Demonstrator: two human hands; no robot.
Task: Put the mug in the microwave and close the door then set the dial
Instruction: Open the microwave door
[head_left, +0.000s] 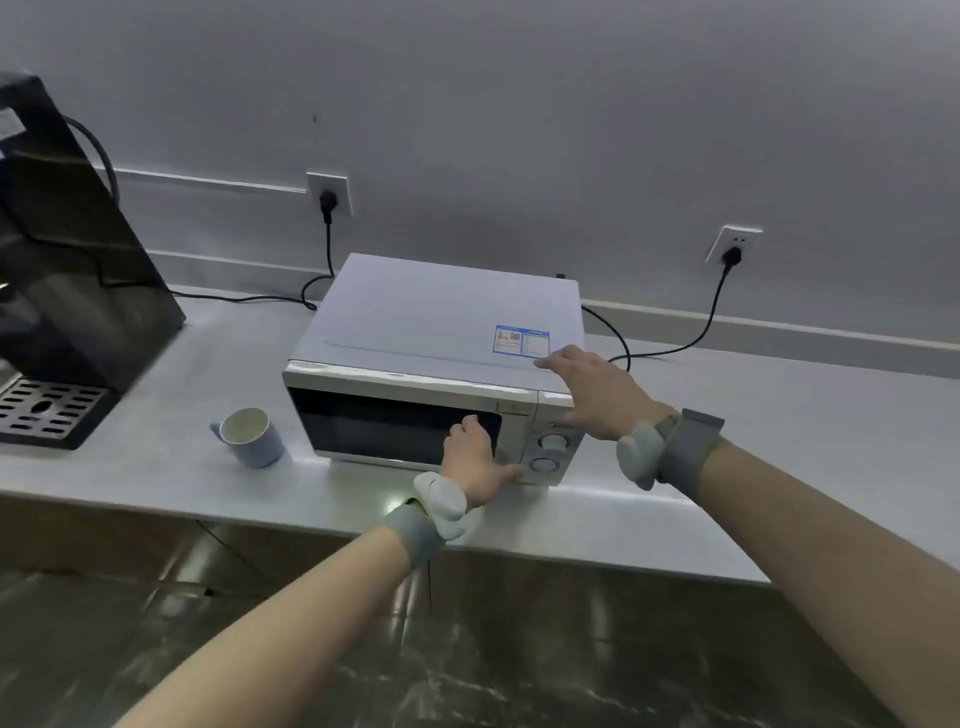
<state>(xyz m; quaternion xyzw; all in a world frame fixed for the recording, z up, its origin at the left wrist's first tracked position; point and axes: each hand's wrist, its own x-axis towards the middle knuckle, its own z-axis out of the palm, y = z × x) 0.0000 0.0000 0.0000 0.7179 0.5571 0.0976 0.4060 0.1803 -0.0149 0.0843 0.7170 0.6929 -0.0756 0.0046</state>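
A white microwave (415, 332) stands on the grey counter (208, 364) with its dark-windowed door (374, 423) shut. Two round dials (553, 441) sit on its right panel. A light blue mug (254, 436) with a pale inside stands upright on the counter, just left of the microwave. My left hand (475, 462) is curled on the door's right edge, thumb reaching toward the lower dial. My right hand (597, 389) lies flat on the microwave's top right front corner, fingers spread.
A black coffee machine (67, 249) with a slotted drip tray (47, 410) fills the left end of the counter. Black cables (675, 348) run from two wall sockets behind the microwave. Bare counter extends to the right. A dark marble floor lies below the counter edge.
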